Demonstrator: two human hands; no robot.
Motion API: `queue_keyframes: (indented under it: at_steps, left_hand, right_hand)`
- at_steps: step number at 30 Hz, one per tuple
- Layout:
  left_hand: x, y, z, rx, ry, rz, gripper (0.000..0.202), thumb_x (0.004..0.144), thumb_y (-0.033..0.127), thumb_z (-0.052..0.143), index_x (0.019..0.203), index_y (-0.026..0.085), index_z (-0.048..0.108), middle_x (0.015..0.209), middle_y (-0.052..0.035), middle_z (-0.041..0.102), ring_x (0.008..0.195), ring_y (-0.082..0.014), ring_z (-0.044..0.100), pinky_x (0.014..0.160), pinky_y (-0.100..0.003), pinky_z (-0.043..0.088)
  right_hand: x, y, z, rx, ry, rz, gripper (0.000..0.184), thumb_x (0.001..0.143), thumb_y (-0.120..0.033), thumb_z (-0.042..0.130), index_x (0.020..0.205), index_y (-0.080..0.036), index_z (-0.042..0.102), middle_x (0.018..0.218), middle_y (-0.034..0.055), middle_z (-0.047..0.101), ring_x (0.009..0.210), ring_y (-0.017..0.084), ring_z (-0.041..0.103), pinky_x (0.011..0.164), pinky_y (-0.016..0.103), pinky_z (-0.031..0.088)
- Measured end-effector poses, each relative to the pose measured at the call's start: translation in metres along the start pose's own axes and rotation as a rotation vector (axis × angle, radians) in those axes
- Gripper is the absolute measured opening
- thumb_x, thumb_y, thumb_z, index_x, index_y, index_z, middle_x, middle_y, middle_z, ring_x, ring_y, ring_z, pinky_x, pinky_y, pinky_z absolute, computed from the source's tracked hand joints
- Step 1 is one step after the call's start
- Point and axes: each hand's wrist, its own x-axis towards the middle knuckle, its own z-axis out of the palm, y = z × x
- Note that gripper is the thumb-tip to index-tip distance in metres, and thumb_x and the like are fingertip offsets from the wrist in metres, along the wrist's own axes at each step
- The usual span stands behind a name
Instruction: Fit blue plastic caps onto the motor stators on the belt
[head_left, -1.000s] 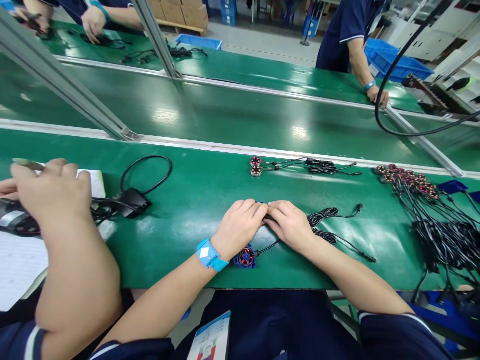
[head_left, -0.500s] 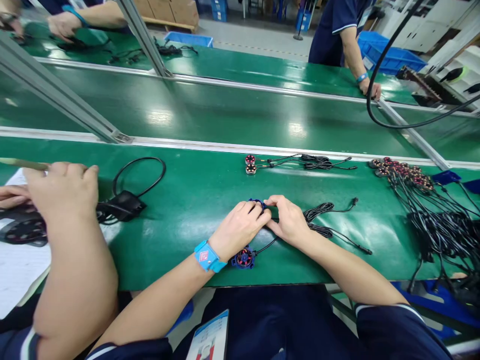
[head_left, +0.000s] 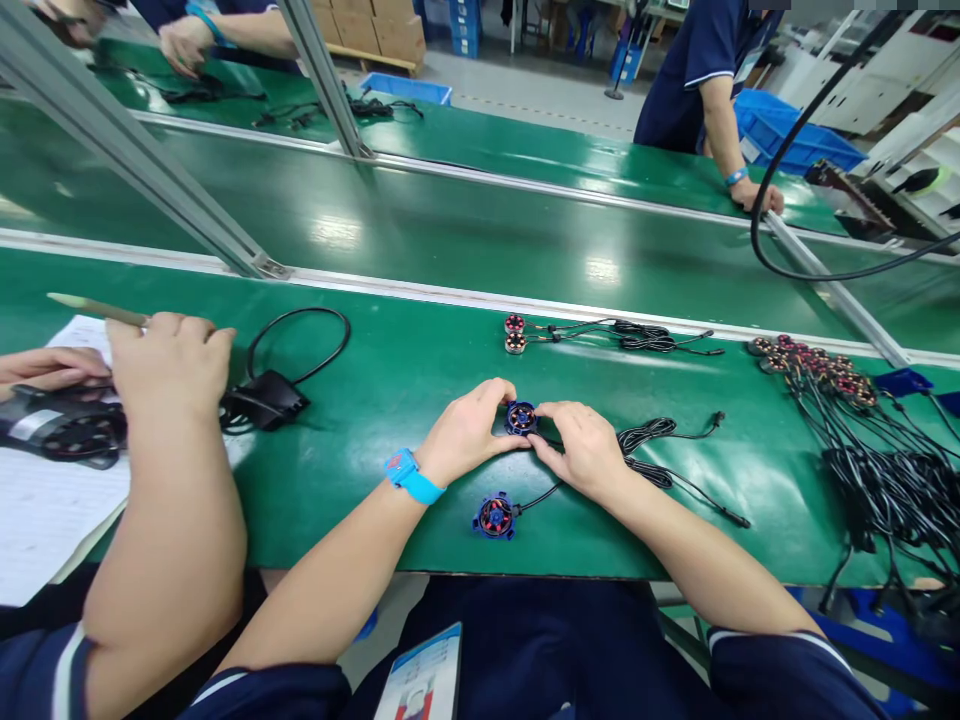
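Observation:
A small round motor part with copper coils in a blue holder [head_left: 521,417] lies between my hands on the green bench. My left hand [head_left: 466,432], a blue strap on its wrist, grips its left side with finger and thumb. At the right side, where the cable leaves, my right hand [head_left: 587,452] pinches it with thumb and forefinger. A second coil part in a blue holder [head_left: 496,516] rests nearer the bench edge, its black lead passing under my right hand. Two bundled black cables [head_left: 646,432] extend to the right of that hand.
Two loose coil parts [head_left: 514,334] with cables lie farther back. A heap of coil parts [head_left: 817,368] and black cables [head_left: 889,490] fills the right. On the left, a co-worker's hand [head_left: 169,360] holds a pen over paper [head_left: 45,530]. A metal rail [head_left: 420,300] runs behind.
My left hand has drawn back from over the motor part and its fingers have spread to the side, uncovering the coils. The second coil part is now fully visible.

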Motion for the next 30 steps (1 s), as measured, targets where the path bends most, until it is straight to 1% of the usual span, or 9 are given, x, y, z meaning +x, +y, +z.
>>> queue_keyframes:
  at_steps: [4,9,13,16,20,23,25,28,30]
  left_hand:
    - [0.000,0.002,-0.002,0.068,-0.023,0.010,0.039,0.078,0.040,0.081,0.097,0.021,0.053,0.095,-0.0001,0.061,0.087,-0.0183,0.063,0.075,-0.030,0.052]
    - [-0.002,0.000,-0.001,0.178,-0.031,0.144,0.029,0.084,0.040,0.075,0.099,0.019,0.062,0.106,-0.0047,0.064,0.092,-0.0189,0.066,0.080,-0.030,0.055]
    - [-0.004,-0.001,0.000,0.286,-0.059,0.199,0.026,0.089,0.039,0.069,0.103,0.018,0.067,0.110,-0.0084,0.064,0.091,-0.0201,0.066,0.079,-0.032,0.056]
    - [-0.003,0.000,-0.003,0.299,-0.038,0.215,0.031,0.087,0.045,0.070,0.098,0.016,0.068,0.109,-0.0105,0.064,0.093,-0.0226,0.065,0.078,-0.034,0.056]
    - [-0.002,0.002,-0.009,0.249,0.030,0.291,0.045,0.086,0.059,0.064,0.079,0.015,0.066,0.118,-0.0143,0.064,0.106,-0.0268,0.062,0.090,-0.039,0.053]
    - [-0.002,0.004,-0.015,0.213,-0.009,0.325,0.052,0.088,0.061,0.061,0.062,0.016,0.060,0.107,-0.0107,0.069,0.102,-0.0247,0.062,0.088,-0.038,0.050]
    - [-0.003,0.007,-0.020,0.177,-0.077,0.321,0.056,0.089,0.061,0.061,0.055,0.016,0.056,0.098,-0.0081,0.070,0.097,-0.0225,0.062,0.086,-0.037,0.048]
    - [-0.007,0.018,-0.031,0.118,-0.187,0.257,0.057,0.081,0.069,0.065,0.060,0.017,0.057,0.100,-0.0082,0.069,0.096,-0.0228,0.062,0.086,-0.039,0.048]
    - [-0.013,0.027,-0.038,0.096,-0.272,0.214,0.062,0.065,0.078,0.072,0.081,0.019,0.065,0.121,-0.0123,0.064,0.114,-0.0312,0.058,0.093,-0.045,0.049]
  right_hand:
    - [0.001,-0.002,0.000,-0.092,-0.036,-0.037,0.026,0.097,-0.030,0.057,0.116,-0.015,0.065,0.105,0.0098,0.070,0.098,0.023,0.064,0.084,0.036,0.053]
    - [0.004,-0.005,-0.001,-0.227,-0.109,-0.068,0.034,0.098,-0.028,0.052,0.124,-0.011,0.066,0.106,0.0139,0.066,0.098,0.026,0.059,0.079,0.040,0.051]
    - [0.006,-0.005,-0.001,-0.206,-0.175,-0.069,0.036,0.099,-0.028,0.049,0.127,-0.011,0.064,0.107,0.0155,0.064,0.104,0.028,0.055,0.084,0.042,0.050]
    - [0.008,0.001,-0.007,-0.082,-0.258,-0.028,0.039,0.099,-0.030,0.051,0.133,-0.013,0.060,0.120,0.0163,0.060,0.113,0.029,0.053,0.093,0.045,0.049]
    - [0.014,0.018,-0.037,0.101,-0.258,0.057,0.050,0.099,-0.035,0.055,0.145,-0.019,0.046,0.138,0.0135,0.054,0.126,0.027,0.050,0.106,0.047,0.044]
    - [0.013,0.035,-0.076,0.145,-0.081,0.189,0.040,0.098,-0.038,0.056,0.136,-0.024,0.053,0.131,0.0092,0.060,0.124,0.024,0.054,0.108,0.045,0.043]
    - [0.005,0.046,-0.101,0.166,-0.056,0.241,0.039,0.094,-0.044,0.063,0.127,-0.026,0.057,0.130,0.0080,0.061,0.125,0.025,0.055,0.108,0.045,0.043]
    - [-0.018,0.059,-0.121,0.141,-0.266,0.266,0.068,0.077,-0.056,0.078,0.134,-0.028,0.052,0.146,0.0097,0.049,0.138,0.031,0.044,0.113,0.052,0.037]
    - [-0.037,0.065,-0.120,0.095,-0.429,0.285,0.094,0.068,-0.058,0.084,0.146,-0.029,0.041,0.156,0.0119,0.038,0.146,0.035,0.031,0.117,0.059,0.028]
